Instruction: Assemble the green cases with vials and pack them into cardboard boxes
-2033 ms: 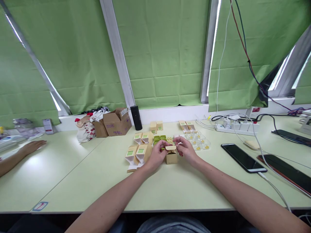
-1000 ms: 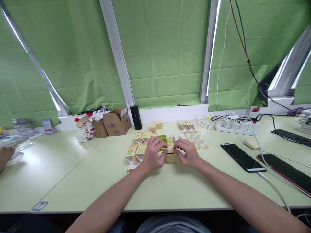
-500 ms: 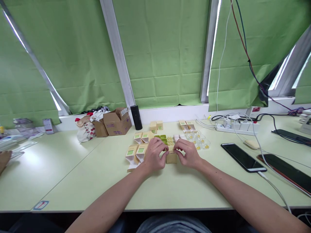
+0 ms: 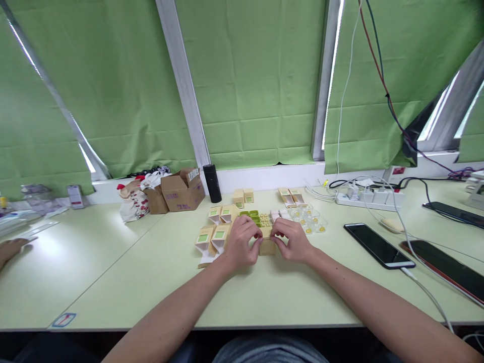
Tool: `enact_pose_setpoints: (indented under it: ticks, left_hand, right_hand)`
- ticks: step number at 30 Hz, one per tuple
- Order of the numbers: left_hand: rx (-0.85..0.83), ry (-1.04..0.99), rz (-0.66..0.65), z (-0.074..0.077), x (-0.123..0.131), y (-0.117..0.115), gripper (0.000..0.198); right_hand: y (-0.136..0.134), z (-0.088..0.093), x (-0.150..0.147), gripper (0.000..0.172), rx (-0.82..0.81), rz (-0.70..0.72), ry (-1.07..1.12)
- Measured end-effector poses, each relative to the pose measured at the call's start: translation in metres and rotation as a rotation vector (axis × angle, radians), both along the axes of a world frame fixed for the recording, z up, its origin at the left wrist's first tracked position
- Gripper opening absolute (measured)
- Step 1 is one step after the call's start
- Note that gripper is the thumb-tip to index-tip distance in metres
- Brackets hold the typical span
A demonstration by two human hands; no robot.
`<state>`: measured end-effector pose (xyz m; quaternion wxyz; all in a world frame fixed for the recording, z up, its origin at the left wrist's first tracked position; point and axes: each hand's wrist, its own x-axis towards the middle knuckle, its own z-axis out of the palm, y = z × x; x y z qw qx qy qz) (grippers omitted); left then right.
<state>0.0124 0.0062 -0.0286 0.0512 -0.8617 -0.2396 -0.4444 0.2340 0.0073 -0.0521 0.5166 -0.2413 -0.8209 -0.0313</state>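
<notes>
A small tan cardboard box stands on the table in front of me. My left hand pinches its left upper edge, and my right hand pinches the right one. The fingertips meet the box near its top flap. Left of my left hand are several open tan boxes with green labels and white insides. Just beyond my hands lie green trays, small yellowish square pieces and pale pink pieces, partly hidden by my fingers. Clear cups with yellow bits sit beyond my right hand.
Two closed tan boxes and two open ones stand farther back. A black cylinder and a brown carton are near the wall. Phones, cables and a power strip lie right. Another person's hand is far left.
My two hands stay at the small box with almost no visible movement. At the far left, the other person's hand has reached farther in over the table.
</notes>
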Motion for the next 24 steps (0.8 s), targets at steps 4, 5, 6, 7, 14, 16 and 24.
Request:
enact_pose_setpoints:
  ticks: [4,5,6,7,14,16,24]
  left_hand:
    - [0.011,-0.008,-0.017,0.0008,0.0005,-0.0006,0.011]
    - [0.011,-0.008,-0.017,0.0007,0.0006,-0.0006,0.011]
    - [0.008,-0.006,-0.015,0.0005,0.0007,-0.0005,0.012]
    - [0.006,-0.004,-0.015,0.0004,0.0008,-0.0004,0.012]
    - [-0.001,0.007,-0.010,0.0005,0.0011,-0.0005,0.013]
    - [-0.011,0.009,-0.008,0.0004,0.0009,-0.0008,0.013]
    - [-0.050,0.025,0.014,0.0003,0.0008,-0.0019,0.014]
  right_hand:
    - [0.0006,-0.0010,0.0005,0.016,-0.026,0.015,-0.004]
    - [0.0006,-0.0011,0.0006,0.016,-0.028,0.016,-0.004]
    - [0.0005,-0.0011,0.0007,0.017,-0.029,0.017,-0.005]
    - [0.0004,-0.0010,0.0007,0.017,-0.029,0.018,-0.006]
    - [0.0005,0.0006,0.0011,0.018,-0.017,0.021,-0.013]
    - [0.0008,0.0004,0.0008,0.018,-0.013,0.022,-0.011]
    - [0.0019,-0.0008,0.0011,0.018,-0.034,0.020,-0.018]
